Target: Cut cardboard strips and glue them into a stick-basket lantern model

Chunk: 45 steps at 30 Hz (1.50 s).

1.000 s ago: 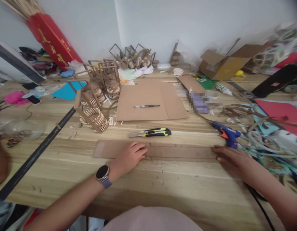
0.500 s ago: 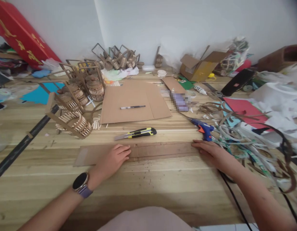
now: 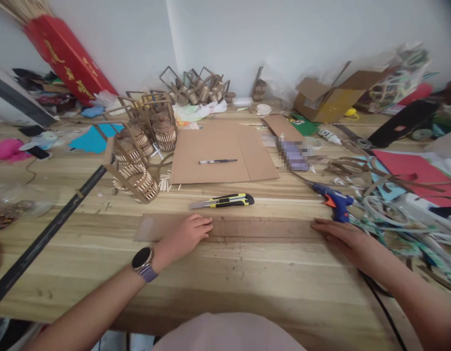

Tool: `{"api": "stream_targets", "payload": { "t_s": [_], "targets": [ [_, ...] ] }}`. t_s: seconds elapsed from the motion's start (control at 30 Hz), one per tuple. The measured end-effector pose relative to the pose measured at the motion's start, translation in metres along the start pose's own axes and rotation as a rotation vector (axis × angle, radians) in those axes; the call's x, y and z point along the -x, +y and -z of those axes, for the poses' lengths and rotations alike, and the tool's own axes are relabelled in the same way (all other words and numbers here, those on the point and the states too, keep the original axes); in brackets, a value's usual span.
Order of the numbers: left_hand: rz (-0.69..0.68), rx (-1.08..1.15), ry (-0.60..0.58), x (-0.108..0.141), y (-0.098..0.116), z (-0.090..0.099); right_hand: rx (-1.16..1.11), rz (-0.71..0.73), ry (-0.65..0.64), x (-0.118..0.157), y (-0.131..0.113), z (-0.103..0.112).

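A long cardboard strip [image 3: 265,229] with pencil-like lines along it lies flat on the wooden table. My left hand [image 3: 189,233] rests on its left half, fingers stretched out and lying flat. At the strip's right end, my right hand [image 3: 342,239] lies with extended fingers touching the cardboard. Just beyond the strip is a yellow and black utility knife [image 3: 225,200], its blade pointing left. A blue glue gun [image 3: 335,201] lies close to my right hand. Farther back, a pen [image 3: 218,161] sits on a large cardboard sheet [image 3: 225,141].
Small wooden-stick buckets [image 3: 136,183] with handles stand at left, beside a long black bar [image 3: 50,236]. Tangled strips and cords [image 3: 389,209] crowd the right side. An open cardboard box [image 3: 331,97] and a black cylinder [image 3: 403,122] stand toward the back.
The view has swung left, so everything appears shifted to the right. Both hands stay in place on the cardboard strip, and nothing has been picked up.
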<state>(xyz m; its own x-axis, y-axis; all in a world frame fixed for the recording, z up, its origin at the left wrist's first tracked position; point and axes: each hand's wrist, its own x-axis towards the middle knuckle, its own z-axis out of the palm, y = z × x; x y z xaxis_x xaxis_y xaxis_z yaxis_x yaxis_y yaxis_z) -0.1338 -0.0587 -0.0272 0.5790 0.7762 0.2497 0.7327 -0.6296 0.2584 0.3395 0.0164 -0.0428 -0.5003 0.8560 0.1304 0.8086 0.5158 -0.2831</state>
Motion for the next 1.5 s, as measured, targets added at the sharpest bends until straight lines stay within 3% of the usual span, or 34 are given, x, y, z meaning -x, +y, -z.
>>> {"api": "stream_targets", "payload": {
  "t_s": [0.4, 0.6, 0.93, 1.5],
  "targets": [
    [0.043, 0.012, -0.026, 0.002, 0.003, 0.0, 0.03, 0.018, -0.056, -0.006, -0.013, 0.015],
    [0.069, 0.055, -0.093, 0.0, -0.005, 0.0, 0.061, 0.05, -0.067, -0.005, -0.01, 0.015],
    [0.057, 0.135, -0.199, -0.016, -0.005, 0.018, 0.032, 0.035, -0.036, -0.007, 0.003, 0.008],
    [0.03, 0.082, -0.112, -0.007, 0.0, 0.009, 0.047, 0.027, -0.08, -0.015, -0.027, 0.022]
  ]
}}
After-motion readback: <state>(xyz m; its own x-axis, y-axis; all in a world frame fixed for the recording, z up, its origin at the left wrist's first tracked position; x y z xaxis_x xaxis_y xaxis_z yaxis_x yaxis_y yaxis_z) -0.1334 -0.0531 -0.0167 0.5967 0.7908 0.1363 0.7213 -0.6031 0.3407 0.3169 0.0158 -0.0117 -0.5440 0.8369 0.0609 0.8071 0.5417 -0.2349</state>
